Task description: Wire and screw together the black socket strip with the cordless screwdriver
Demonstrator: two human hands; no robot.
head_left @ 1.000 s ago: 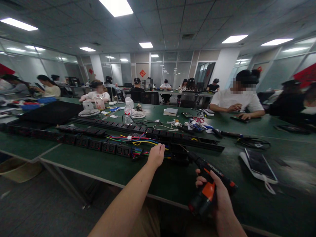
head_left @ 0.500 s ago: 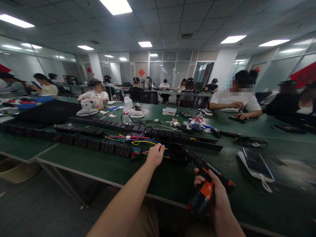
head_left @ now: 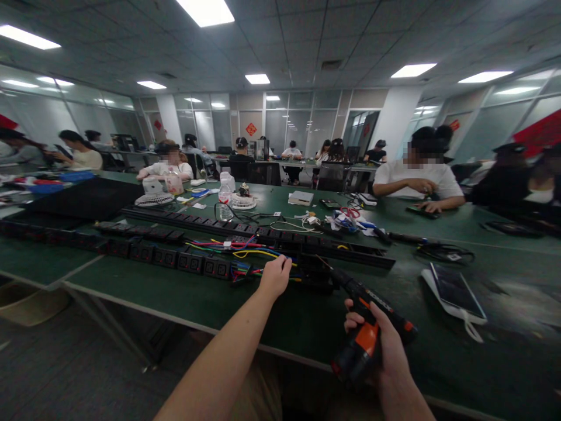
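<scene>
My right hand grips a black and orange cordless screwdriver, its bit pointing up and left toward a black power strip lying on the green table. My left hand reaches forward with its fingers closed on the strip's open end, among loose coloured wires. What the fingers pinch is hidden by the hand. Further black power strips lie behind in long rows.
A tablet lies to the right. Across the table sits a person in a white shirt; more people sit at the left and back. A water bottle, small fans, scissors and cables clutter the far side.
The view has shifted slightly. Both hands hold nearly the same pose, with the screwdriver a touch lower and to the left.
</scene>
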